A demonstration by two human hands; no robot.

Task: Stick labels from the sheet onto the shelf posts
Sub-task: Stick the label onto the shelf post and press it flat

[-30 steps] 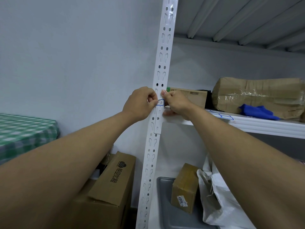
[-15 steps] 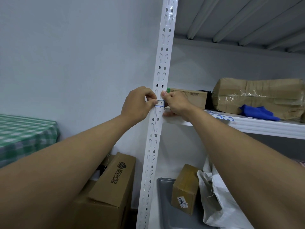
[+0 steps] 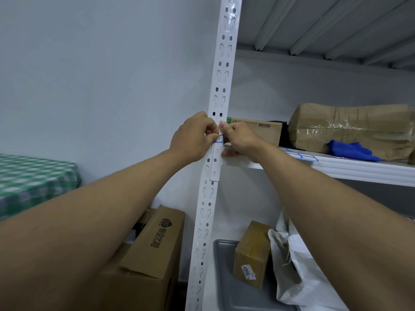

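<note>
I see the white slotted shelf post [image 3: 221, 90] running up the middle, with the shelf [image 3: 350, 168] branching off to its right, where a taped brown parcel [image 3: 350, 127] and a blue cloth [image 3: 351, 150] lie beside the label sheet [image 3: 298, 155]. On the post at shelf height, my left hand [image 3: 193, 136] and right hand [image 3: 241, 139] meet, fingers curled. Both pinch the small blue-edged label [image 3: 219, 138] against the post's front, thumbs touching its ends.
</note>
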